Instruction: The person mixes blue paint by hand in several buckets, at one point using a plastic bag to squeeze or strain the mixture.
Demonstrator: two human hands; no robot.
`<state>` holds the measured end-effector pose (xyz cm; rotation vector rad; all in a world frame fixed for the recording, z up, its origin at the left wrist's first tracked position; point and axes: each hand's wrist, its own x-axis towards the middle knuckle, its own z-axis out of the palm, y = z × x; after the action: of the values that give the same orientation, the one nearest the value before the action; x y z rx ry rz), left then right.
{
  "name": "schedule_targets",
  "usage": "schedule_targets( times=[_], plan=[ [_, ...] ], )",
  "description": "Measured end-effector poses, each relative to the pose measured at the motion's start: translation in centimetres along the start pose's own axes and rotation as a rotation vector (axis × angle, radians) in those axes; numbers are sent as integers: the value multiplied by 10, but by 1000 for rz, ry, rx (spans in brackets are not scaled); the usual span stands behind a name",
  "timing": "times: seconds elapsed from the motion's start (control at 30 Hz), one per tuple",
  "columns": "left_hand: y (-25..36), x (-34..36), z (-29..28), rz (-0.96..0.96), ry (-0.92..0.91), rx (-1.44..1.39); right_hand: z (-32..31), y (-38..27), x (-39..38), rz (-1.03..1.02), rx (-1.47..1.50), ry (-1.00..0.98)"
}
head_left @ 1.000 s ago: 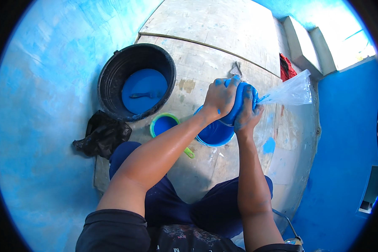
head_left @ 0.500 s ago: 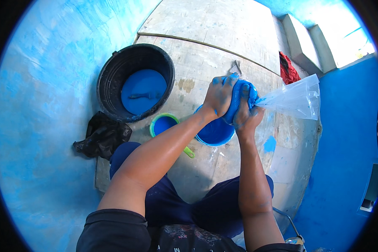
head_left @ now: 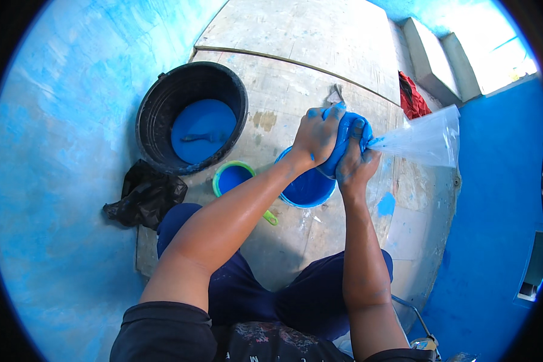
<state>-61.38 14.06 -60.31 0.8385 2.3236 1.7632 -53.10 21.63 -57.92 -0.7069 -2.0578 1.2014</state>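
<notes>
My left hand point(head_left: 320, 134) and my right hand point(head_left: 355, 161) are both closed round a bulging plastic bag of blue paint point(head_left: 340, 145), held in the air above a blue paint-filled bucket point(head_left: 304, 190). The bag's loose, clear end point(head_left: 428, 136) fans out to the right. Blue smears cover my fingers. A green-rimmed dipper point(head_left: 232, 178) with blue liquid stands left of the bucket, its green handle showing beside my left forearm. Just beyond my hands lies a metal tool point(head_left: 335, 95), partly hidden.
A large black tub point(head_left: 151, 139) with blue paint and a brush sits at upper left beside a crumpled black bag point(head_left: 143, 196). Boards point(head_left: 283, 24) cover the floor between blue walls point(head_left: 60, 181). Red cloth point(head_left: 411, 96) lies near concrete ledges point(head_left: 426, 55) at upper right.
The bag's clear end has spread wider and tilted a little downward since a second ago. My hands have shifted only slightly, still squeezing the bag.
</notes>
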Motion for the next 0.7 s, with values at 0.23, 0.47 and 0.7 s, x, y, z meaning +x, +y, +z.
schedule_targets(
  times=[0.23,0.47,0.7],
  plan=[
    [5,-1,-2,-387,-120,-225,7,5,2,-39,-65,30],
    [18,5,-15,-117,-186,160,3,-8,1,93,78,4],
    [6,6,-19,-154,-198,32,10,-9,-1,60,-29,-8]
  ],
)
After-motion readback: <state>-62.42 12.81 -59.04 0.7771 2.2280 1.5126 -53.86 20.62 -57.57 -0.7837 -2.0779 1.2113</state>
